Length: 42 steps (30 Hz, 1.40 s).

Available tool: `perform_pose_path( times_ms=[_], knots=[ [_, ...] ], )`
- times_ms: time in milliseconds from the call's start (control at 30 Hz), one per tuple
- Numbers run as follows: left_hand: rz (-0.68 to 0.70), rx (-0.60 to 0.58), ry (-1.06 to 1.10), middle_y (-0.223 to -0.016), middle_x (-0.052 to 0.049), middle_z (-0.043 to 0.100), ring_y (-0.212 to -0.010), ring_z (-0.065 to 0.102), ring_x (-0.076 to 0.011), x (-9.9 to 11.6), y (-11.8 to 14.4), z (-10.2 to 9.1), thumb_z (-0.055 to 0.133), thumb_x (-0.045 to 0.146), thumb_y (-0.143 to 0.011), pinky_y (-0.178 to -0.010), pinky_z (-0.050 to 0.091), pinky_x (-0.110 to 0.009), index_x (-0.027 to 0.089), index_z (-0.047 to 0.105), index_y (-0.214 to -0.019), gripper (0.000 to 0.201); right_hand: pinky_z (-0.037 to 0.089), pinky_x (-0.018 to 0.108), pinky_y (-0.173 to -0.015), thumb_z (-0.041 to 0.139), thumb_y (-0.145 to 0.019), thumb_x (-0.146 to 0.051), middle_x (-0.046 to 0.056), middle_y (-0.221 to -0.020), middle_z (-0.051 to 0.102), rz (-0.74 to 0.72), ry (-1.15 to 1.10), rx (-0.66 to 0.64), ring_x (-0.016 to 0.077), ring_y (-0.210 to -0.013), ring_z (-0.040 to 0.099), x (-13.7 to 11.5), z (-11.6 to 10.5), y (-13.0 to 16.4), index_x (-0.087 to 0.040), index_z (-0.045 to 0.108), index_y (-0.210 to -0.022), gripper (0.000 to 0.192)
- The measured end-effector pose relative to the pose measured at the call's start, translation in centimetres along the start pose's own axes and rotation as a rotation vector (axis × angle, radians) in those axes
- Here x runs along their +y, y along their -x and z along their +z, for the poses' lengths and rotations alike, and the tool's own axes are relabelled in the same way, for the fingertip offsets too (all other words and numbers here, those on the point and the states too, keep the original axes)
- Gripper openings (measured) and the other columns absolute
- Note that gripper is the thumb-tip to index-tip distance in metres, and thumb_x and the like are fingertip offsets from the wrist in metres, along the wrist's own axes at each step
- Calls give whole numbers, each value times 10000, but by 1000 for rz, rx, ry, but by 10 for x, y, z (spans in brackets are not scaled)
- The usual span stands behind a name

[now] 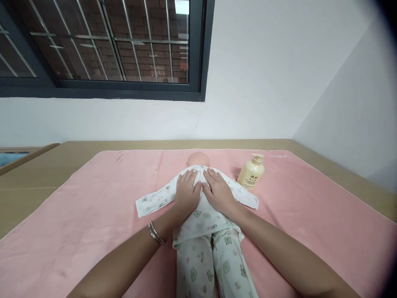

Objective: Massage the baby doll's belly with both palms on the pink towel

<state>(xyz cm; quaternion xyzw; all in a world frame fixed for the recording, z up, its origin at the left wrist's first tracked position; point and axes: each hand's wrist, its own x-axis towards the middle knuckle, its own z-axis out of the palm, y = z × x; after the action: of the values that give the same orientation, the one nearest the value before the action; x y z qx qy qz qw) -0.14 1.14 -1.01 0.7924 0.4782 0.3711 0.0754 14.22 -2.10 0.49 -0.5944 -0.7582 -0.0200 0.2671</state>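
Observation:
A baby doll (198, 159) lies on a pink sheet (102, 198), its bald head pointing away from me. It wears a white patterned top (204, 219) with the sleeves spread to both sides, and matching trousers (198, 265). My left hand (187, 190) rests flat on the upper left of the top, fingers stretched out. On the upper right lies my right hand (218, 190), also flat, its thumb close to the left one. The doll's face is not visible, and my hands cover part of its upper body.
A cream pump bottle (252, 171) stands on the sheet beyond the doll's right sleeve. The wooden surface (40, 182) shows around the sheet. Behind it rises a white wall (254, 82) with a dark-framed, barred window (198, 49) at upper left.

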Motion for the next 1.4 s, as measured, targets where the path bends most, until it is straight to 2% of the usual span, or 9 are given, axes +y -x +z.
perform_pose_path(
  times_ms=[367, 533, 633, 733, 833, 1000, 1100, 1233, 1400],
  knots=[
    [23, 19, -49, -1345, -131, 558, -1293, 458, -264, 1, 0, -3, 398, 264, -928, -1123, 302, -515, 140, 542, -1250, 373, 229, 429, -1141, 336, -967, -335, 171, -1463, 409, 14, 7, -10, 253, -1375, 339, -2, -4, 0, -91, 423, -1402, 506],
    [197, 45, -236, -1199, -188, 625, -1176, 547, -291, 16, 11, -6, 371, 170, -907, -1029, 413, -490, 93, 605, -1129, 331, 284, 394, -1115, 386, -939, -309, 152, -1403, 493, -20, 26, -18, 231, -1321, 420, 1, -9, -4, -113, 482, -1352, 467],
    [249, 35, -306, -1166, -175, 640, -1149, 567, -293, 24, 19, -7, 375, 129, -881, -1013, 428, -481, 104, 611, -1125, 339, 289, 379, -1113, 397, -934, -299, 139, -1392, 509, -37, 39, -28, 216, -1312, 434, 4, -12, -7, -116, 497, -1337, 454],
    [202, 15, -285, -1232, -174, 615, -1196, 541, -293, 23, 17, -8, 369, 152, -891, -1043, 407, -473, 97, 587, -1184, 369, 283, 392, -1117, 372, -950, -297, 146, -1389, 511, -35, 77, -33, 228, -1311, 437, 0, -15, -5, -105, 510, -1327, 445],
    [133, -25, -180, -1362, -163, 533, -1293, 460, -288, 10, 4, -10, 389, 202, -894, -1095, 351, -486, 104, 532, -1266, 411, 310, 404, -1098, 345, -957, -276, 163, -1348, 546, -7, 140, -42, 255, -1283, 472, -13, -17, 3, -98, 535, -1307, 436],
    [50, -90, 21, -1325, -95, 584, -1267, 490, -224, -8, -15, -13, 345, 248, -934, -1109, 349, -452, 144, 563, -1232, 383, 309, 420, -1092, 306, -975, -306, 166, -1355, 537, -39, 190, -50, 274, -1284, 469, -26, -17, 13, -113, 563, -1276, 440],
    [56, -59, -81, -1319, -116, 586, -1270, 488, -254, 6, -5, -15, 349, 218, -926, -1108, 342, -479, 132, 582, -1213, 380, 296, 430, -1092, 265, -997, -334, 132, -1352, 550, -15, 141, -69, 246, -1285, 471, -15, -18, 6, -153, 559, -1271, 441],
    [173, -50, -191, -1224, -119, 646, -1198, 547, -277, 33, 15, -20, 404, 207, -895, -1070, 387, -484, 158, 634, -1127, 331, 274, 438, -1093, 239, -1009, -317, 113, -1395, 513, -16, 77, -109, 210, -1336, 406, 6, -18, -9, -166, 561, -1234, 421],
    [117, -6, -157, -1193, -97, 665, -1157, 579, -248, 28, 12, -20, 365, 274, -939, -1027, 442, -443, 177, 630, -1127, 339, 257, 455, -1101, 266, -992, -280, 131, -1413, 488, 6, 80, -103, 230, -1348, 388, 2, -18, -8, -134, 489, -1329, 430]
  ],
)
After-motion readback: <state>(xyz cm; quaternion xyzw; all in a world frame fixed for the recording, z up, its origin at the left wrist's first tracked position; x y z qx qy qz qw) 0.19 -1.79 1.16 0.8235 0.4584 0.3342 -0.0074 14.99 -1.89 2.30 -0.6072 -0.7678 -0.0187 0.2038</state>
